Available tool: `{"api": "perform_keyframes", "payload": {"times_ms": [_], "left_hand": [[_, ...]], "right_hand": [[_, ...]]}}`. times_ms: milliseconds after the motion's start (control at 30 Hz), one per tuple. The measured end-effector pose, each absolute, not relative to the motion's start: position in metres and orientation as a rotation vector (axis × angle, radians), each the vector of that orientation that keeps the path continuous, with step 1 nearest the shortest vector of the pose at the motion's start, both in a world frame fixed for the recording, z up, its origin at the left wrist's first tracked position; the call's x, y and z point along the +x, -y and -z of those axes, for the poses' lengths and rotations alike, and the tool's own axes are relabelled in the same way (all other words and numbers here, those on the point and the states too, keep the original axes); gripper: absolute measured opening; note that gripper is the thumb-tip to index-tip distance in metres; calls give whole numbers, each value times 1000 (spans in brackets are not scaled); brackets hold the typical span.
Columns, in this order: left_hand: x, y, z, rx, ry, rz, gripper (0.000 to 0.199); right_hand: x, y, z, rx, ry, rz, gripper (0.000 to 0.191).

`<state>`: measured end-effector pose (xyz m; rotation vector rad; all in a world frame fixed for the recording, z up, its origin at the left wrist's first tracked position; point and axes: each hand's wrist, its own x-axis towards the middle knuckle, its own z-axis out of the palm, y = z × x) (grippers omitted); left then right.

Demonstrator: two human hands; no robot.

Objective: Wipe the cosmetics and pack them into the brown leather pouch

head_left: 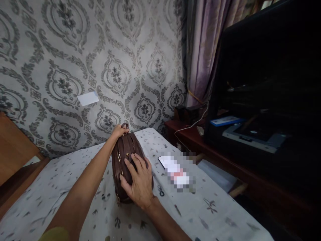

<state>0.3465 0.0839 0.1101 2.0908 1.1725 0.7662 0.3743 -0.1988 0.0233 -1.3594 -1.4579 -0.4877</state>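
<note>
A brown leather-look bag (126,143) with gold zippers lies on the white patterned cloth, its far end toward the wall. My left hand (119,131) is closed at that far end, around the base of a small brown loop handle (125,126). Across the near part of the bag rests my right hand (139,177), its fingers spread over the front panel by a small gold emblem (127,154). The thumb lies near one zipper. What is under the right palm is hidden.
Right of the bag, a phone (173,169) with a lit, blurred screen lies on the cloth (185,214). Beyond the edge stand a dark red table (173,129) with a white cable (192,125) and a large black screen (263,83). A wooden panel (17,147) stands at left.
</note>
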Motion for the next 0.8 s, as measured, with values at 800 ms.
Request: {"api": "perform_keyframes", "payload": {"times_ms": [800], "left_hand": [[320, -37, -126, 2168, -897, -836, 35]], "right_hand": [[375, 198, -22, -1394, 1466, 509, 44]]}}
